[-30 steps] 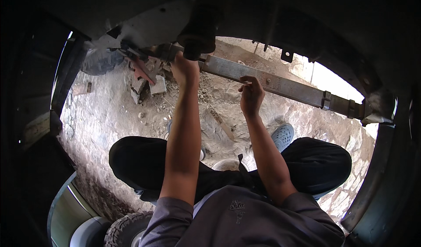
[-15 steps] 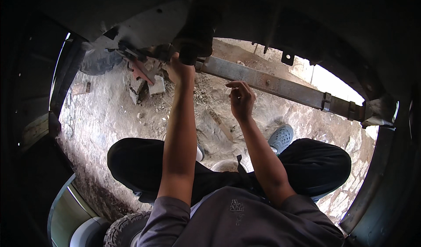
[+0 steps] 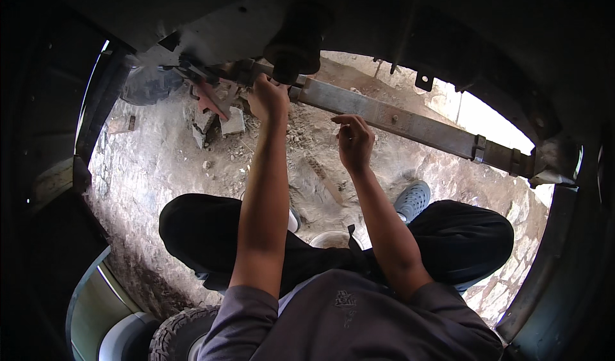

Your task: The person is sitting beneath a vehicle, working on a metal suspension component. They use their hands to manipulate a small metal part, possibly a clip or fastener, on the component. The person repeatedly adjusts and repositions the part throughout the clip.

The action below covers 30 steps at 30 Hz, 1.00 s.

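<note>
My left hand (image 3: pixel 268 98) is raised at the left end of a long metal bar (image 3: pixel 365 110), just beside and below a dark cylindrical part (image 3: pixel 291 57). Its fingers are curled around something there; what they grip is hidden by the hand and deep shadow. Lower and to the right, my right hand (image 3: pixel 356 142) hovers in front of the bar without visibly touching it. Its fingers are bent in and the index finger points left toward the thumb. Whatever it may pinch is too small to make out.
Dark metal bodywork arches overhead and along both sides. A reddish bracket (image 3: pixel 208 98) hangs left of my left hand, above broken blocks (image 3: pixel 232 121) on rough, dusty ground. A tyre (image 3: pixel 179 336) stands at lower left. Between my knees sits a round pale container (image 3: pixel 333 238).
My left hand shifts slightly right and its fingers turn at the bar's end. The right hand stays almost in place, its fingers curled a little differently. The view moves slightly.
</note>
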Tool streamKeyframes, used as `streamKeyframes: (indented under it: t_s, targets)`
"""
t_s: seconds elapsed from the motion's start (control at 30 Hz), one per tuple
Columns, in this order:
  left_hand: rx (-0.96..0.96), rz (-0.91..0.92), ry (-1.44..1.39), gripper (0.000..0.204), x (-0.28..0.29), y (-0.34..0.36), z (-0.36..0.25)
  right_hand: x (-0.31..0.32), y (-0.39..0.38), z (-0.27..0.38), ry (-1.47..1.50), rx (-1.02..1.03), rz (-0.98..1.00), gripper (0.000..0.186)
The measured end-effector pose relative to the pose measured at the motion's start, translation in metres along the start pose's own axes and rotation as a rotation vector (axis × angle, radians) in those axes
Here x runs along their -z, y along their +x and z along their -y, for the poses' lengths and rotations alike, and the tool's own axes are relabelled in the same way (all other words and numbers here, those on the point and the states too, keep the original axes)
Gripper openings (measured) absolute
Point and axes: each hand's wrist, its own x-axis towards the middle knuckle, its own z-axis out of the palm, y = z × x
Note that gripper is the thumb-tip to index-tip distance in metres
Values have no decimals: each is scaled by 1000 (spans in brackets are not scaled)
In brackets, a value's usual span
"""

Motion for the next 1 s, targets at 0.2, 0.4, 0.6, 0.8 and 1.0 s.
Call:
streamKeyframes:
  t_s: [0.2, 0.4, 0.6, 0.8, 1.0]
  targets:
    - [77, 9, 31, 59, 1, 16, -15, -2, -4, 0, 40, -30, 19, 29]
    - [137, 74, -11, 55, 17, 5, -34, 4, 0, 17, 23, -7, 35, 29]
    - [98, -26, -82, 49, 7, -12, -15, 6, -4, 3, -15, 32, -7, 27]
    - [109, -77, -85, 54, -15, 19, -5, -1, -3, 10, 26, 29, 13, 27]
    - [198, 32, -81, 56, 8, -3, -27, 4, 0, 25, 43, 20, -16, 27]
